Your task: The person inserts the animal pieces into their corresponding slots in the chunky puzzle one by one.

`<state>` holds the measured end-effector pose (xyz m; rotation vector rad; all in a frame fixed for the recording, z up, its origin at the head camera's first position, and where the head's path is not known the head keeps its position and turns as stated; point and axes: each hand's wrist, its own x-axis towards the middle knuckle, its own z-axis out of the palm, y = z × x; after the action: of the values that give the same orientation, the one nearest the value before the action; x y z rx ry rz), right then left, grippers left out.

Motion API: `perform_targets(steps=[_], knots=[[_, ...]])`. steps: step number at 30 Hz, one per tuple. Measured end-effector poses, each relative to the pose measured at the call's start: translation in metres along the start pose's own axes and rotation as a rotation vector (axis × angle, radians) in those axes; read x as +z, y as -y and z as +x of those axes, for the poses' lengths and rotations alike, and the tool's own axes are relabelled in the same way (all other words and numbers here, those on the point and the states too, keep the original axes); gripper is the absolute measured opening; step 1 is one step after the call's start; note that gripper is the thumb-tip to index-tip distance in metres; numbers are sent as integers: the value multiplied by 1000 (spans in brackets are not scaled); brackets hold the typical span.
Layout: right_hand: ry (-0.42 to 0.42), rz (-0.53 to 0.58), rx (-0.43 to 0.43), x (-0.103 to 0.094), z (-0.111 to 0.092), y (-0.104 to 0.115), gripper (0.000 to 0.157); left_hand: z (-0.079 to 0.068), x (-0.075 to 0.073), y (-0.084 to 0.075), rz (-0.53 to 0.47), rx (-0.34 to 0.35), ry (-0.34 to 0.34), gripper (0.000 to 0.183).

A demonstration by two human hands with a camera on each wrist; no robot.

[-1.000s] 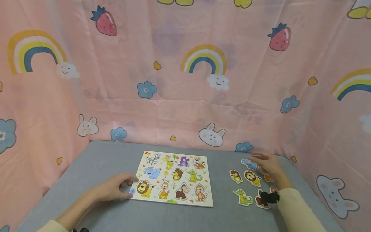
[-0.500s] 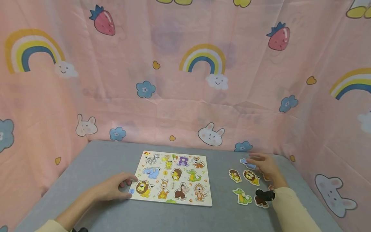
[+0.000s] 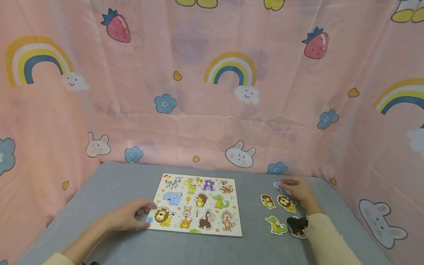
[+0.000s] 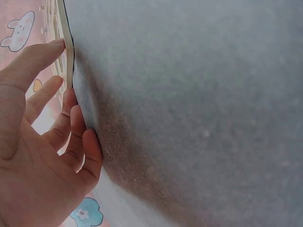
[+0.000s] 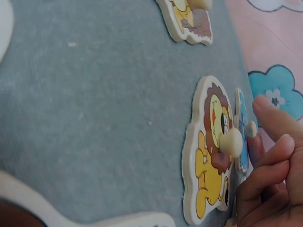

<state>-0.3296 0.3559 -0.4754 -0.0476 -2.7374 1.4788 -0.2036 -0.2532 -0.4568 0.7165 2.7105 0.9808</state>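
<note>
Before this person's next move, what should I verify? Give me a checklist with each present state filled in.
1. Left hand touching the white rectangular puzzle board: ok.
2. Board lying flat on the grey table: ok.
3. Right hand at the blue cut-out wooden piece: ok.
4. Firm pinch on its round pale wooden knob: cannot tell.
5. Blue piece fully visible in the head view: not ok, the right hand covers part.

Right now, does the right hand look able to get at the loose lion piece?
Probably yes. The right hand is close by, at the blue piece just beyond. In the right wrist view, the loose lion piece lies uncovered, its knob upright and free of fingers.
</note>
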Motion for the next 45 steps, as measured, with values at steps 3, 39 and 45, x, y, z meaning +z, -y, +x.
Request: perform_targets(steps=[3, 39, 45], knots=[[-25, -28, 2, 2, -1, 1, 49, 0, 0, 0, -1, -8, 3, 52], [-104, -44, 78, 12, 2, -1, 30, 0, 0, 0, -26, -10, 18, 52], [-89, -34, 39, 11, -1, 3, 34, 0, 0, 0, -26, -6, 14, 52]])
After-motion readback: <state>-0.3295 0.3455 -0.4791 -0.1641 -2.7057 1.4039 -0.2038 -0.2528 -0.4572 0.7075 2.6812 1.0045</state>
